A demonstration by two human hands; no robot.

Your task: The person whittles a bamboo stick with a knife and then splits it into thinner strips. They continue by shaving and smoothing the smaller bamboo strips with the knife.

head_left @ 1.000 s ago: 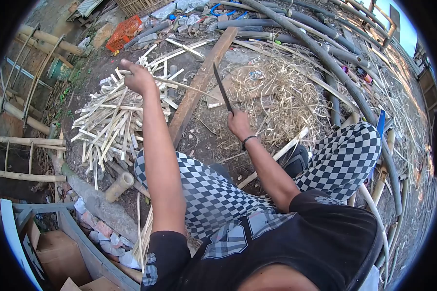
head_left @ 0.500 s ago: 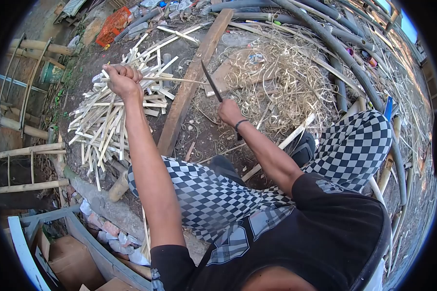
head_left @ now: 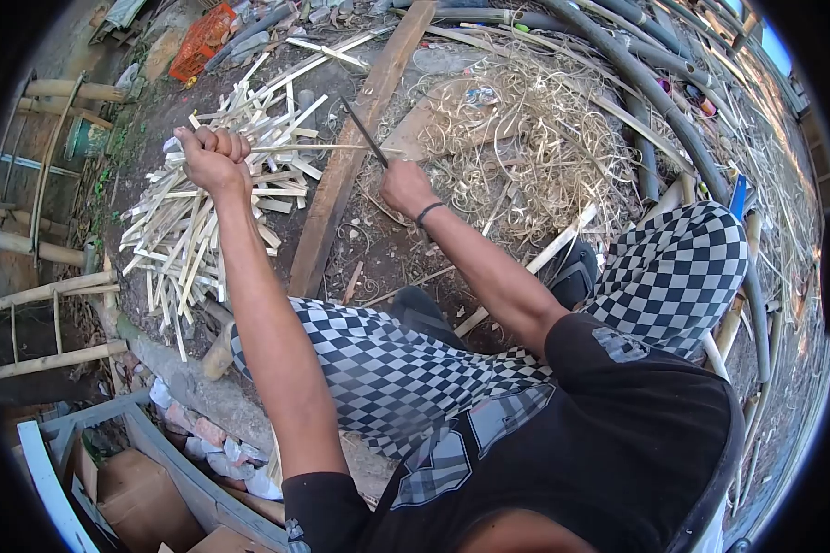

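My left hand [head_left: 216, 164] is closed in a fist round one end of a thin bamboo strip [head_left: 290, 147]. The strip runs sideways to the right, over a long wooden plank [head_left: 330, 198]. Gripped in my right hand [head_left: 408, 188] is a knife [head_left: 363, 130], its dark, narrow blade pointing up and to the left. The blade crosses the strip near its free end, above the plank. Below and around my left hand lies a heap of pale split bamboo strips [head_left: 189, 240]. Curly shavings [head_left: 535, 157] are piled beyond my right hand.
An orange crate [head_left: 201, 41] stands at the far left. Long dark poles [head_left: 655, 83] curve along the back right. Bamboo ladder-like frames [head_left: 51, 295] are on the left, and a cardboard box [head_left: 143, 498] sits at the lower left. My checkered trouser legs [head_left: 369, 369] are close below my hands.
My right hand and the knife have moved left and away from my body, further along the strip. My left hand, still holding the strip, sits slightly lower and left; the view has shifted a little.
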